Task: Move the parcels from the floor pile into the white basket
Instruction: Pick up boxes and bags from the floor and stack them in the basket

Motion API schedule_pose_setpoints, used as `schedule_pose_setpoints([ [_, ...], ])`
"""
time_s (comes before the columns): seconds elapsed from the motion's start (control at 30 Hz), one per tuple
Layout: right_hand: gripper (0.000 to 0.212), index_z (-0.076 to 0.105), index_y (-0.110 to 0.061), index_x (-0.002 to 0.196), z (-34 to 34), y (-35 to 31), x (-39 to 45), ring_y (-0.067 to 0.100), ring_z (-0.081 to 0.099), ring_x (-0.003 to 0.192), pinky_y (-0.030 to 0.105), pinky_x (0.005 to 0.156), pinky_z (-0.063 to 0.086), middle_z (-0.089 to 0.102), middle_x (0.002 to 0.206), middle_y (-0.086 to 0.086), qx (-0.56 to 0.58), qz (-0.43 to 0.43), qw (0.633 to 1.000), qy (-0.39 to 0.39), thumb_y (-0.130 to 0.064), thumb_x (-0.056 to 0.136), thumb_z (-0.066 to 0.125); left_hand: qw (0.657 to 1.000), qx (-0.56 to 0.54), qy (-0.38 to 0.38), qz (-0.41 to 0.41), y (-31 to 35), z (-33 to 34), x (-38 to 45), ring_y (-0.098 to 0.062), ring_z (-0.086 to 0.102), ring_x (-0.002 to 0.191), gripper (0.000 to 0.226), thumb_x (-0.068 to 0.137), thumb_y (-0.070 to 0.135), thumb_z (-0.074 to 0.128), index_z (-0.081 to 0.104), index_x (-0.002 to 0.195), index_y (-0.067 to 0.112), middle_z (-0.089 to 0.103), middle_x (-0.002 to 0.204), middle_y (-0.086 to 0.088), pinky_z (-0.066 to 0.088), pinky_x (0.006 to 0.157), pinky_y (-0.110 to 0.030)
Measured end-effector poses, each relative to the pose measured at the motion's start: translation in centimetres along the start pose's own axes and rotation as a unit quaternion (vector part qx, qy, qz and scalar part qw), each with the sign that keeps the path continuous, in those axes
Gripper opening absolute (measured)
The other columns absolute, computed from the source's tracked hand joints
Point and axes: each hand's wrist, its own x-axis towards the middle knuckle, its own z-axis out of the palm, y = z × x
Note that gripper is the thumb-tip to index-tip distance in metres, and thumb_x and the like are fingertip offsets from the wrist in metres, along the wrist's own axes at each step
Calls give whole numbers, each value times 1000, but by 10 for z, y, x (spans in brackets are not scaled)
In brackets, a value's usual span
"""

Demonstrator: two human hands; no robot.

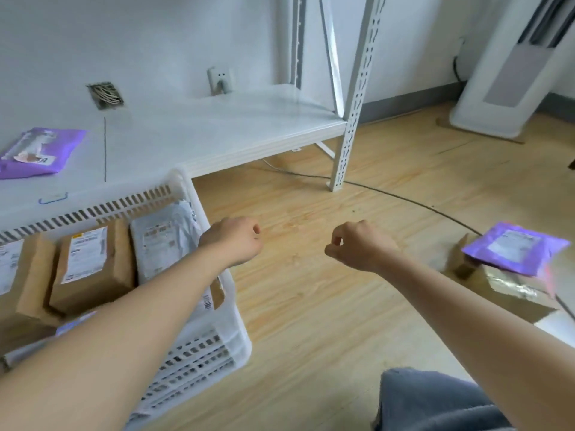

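Note:
The white slatted basket (214, 343) stands on the wooden floor at the lower left. Inside it lie brown cardboard parcels (90, 265) with white labels and a grey mailer bag (165, 241). My left hand (236, 241) hovers just right of the basket's rim, fingers curled shut, holding nothing. My right hand (357, 247) is over bare floor in the middle, also curled shut and empty. At the right edge sits the floor pile: a purple mailer (513, 247) lying on a brown box (497, 290).
A low white shelf (217, 132) behind the basket carries another purple packet (37, 150). A perforated shelf post (348, 119) stands on the floor, a dark cable (404, 197) crosses the boards, and a white appliance (504, 73) stands at the back right. My knee (435, 402) is at the bottom.

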Motion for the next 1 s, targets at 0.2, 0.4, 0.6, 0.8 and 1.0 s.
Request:
schedule_pose_setpoints([
  [0.2,24,63,-19,98,-11,79,16,26,56,90,30,72,46,57,99,6,-7,36,999,-33,-38,85,54,999,-29,-21,0,72,35,30,-24,55,98,30,84,29,49,56,113,31,61,109,1,48,81,-32],
  [0.4,29,60,-19,107,-19,158,30,25,56,90,30,68,45,57,107,5,-38,53,996,-63,-38,86,55,999,-31,-32,-2,130,73,58,-24,56,98,36,83,30,48,52,119,35,61,110,2,49,82,-34],
  [0.6,42,47,-24,126,0,250,38,24,50,110,30,73,40,52,121,3,-30,76,992,-97,-33,86,55,998,-39,-42,5,200,117,84,-21,56,95,37,83,29,49,52,120,35,59,111,5,49,81,-34],
  [0.8,57,38,-24,136,21,329,43,26,41,123,35,93,37,44,133,5,-29,117,985,-127,-21,81,56,997,-29,-75,12,253,162,101,-22,52,104,37,86,29,48,49,122,34,51,124,4,48,84,-35],
  [1.0,56,38,-20,130,50,380,51,27,32,126,37,99,30,38,132,7,-58,152,976,-147,-17,79,61,996,-19,-92,11,275,201,114,-23,52,105,40,87,29,49,45,126,37,50,125,2,45,81,-33],
])
